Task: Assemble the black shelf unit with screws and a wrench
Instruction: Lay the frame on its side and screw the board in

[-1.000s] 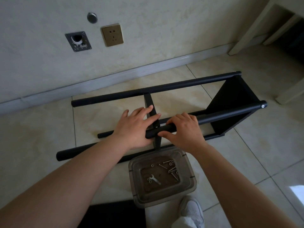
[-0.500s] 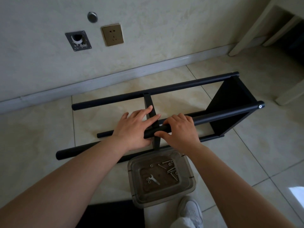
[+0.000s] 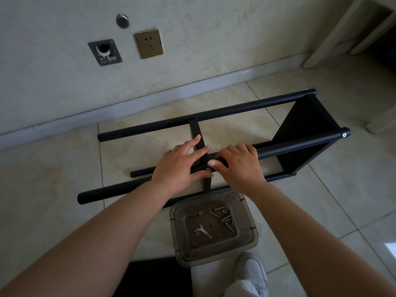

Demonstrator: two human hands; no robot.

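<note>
Lying on its side on the tiled floor, the black shelf unit (image 3: 300, 146) runs its long axis from lower left to upper right, with one black panel fixed at the far right end and a narrow crossbar (image 3: 198, 136) spanning the middle. The upper near pole (image 3: 289, 144) passes straight under both hands, and where it meets the crossbar a small screw head (image 3: 207, 169) shows on the pole's near face, between the two thumbs.

The left hand (image 3: 179, 166) lies on pole and crossbar with its fingers fairly straight, pressing down on the joint. The right hand (image 3: 241, 162) curls its fingers over the pole just right of the joint, thumb tip beside the screw; whether the thumb touches the screw is hard to tell.

Both hands sit right at the joint, the right thumb looking slightly closer to the screw. Tightening likely needs the wrench (image 3: 203, 231), which lies with loose screws (image 3: 225, 217) in the clear plastic container (image 3: 246, 243) directly below the hands, toward the person and beside a white shoe (image 3: 255, 273). Either hand could drop back to it while the other holds the pole.
</note>
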